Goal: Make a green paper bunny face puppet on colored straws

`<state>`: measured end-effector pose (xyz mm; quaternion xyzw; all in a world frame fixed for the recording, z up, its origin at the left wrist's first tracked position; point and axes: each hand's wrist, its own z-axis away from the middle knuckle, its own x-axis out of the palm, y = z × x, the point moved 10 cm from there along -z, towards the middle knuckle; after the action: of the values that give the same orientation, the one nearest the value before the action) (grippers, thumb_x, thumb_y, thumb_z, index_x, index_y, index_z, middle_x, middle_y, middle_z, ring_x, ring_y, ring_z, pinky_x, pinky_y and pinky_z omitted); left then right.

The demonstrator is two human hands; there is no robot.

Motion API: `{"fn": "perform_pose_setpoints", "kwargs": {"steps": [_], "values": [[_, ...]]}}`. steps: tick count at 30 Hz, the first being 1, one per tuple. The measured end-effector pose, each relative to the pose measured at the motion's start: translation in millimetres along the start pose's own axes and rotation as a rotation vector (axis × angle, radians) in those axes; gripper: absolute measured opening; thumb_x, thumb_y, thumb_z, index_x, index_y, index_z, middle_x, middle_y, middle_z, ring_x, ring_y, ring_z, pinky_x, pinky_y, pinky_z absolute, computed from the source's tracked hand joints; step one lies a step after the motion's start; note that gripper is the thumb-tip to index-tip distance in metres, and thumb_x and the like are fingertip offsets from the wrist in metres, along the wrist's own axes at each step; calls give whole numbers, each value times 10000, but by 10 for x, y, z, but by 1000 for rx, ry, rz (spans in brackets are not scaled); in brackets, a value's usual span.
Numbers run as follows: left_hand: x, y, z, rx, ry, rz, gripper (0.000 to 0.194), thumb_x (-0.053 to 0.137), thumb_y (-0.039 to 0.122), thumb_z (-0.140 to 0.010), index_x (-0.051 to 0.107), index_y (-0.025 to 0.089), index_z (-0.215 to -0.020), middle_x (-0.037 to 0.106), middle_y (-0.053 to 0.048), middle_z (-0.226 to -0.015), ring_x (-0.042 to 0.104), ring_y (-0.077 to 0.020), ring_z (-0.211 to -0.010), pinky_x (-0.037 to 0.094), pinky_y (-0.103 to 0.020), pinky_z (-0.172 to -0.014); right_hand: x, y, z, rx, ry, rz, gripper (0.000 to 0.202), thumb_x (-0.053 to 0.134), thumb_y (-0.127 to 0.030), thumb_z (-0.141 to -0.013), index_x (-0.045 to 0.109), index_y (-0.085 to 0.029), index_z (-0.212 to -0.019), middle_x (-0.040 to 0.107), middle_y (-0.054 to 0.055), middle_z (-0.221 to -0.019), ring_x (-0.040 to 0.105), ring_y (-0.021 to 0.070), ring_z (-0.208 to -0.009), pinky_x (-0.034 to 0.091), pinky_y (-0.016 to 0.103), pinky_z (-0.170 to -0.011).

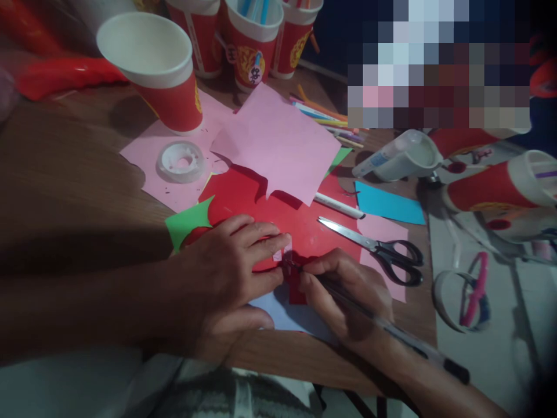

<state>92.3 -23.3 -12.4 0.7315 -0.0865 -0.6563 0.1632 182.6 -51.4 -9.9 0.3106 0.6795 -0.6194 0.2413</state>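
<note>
Right hand grips pen — left hand touches red paper

Red paper at centre; other colours clockwise round it.
12: pink sheet. 3: bright blue slip; scissors silver-bladed, black-handled. 4: pen, black-ended. 6: pale blue sheet. 9: green scrap. 10: cup, red, white-rimmed, yellow print.

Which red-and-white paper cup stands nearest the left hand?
The front-left paper cup, on the pink sheet right behind the tape roll; the other cups stand farther from the left hand.
</note>
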Motion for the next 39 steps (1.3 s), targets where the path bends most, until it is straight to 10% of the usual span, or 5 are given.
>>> {"fn": "perform_pose_setpoints", "kwargs": {"steps": [39], "values": [[-38, 17, -24, 8, 3, -19, 368, 575, 479, -802, 659, 198, -1024, 529, -139, -1306, 479, -331, -1147, 379, -518, -903, -68, 85, 17, 106, 60, -78, 80, 594, -139, -771, 548, -189, -728, 589, -75, -518, 522, 43, -392, 397, 127, -407]]}}
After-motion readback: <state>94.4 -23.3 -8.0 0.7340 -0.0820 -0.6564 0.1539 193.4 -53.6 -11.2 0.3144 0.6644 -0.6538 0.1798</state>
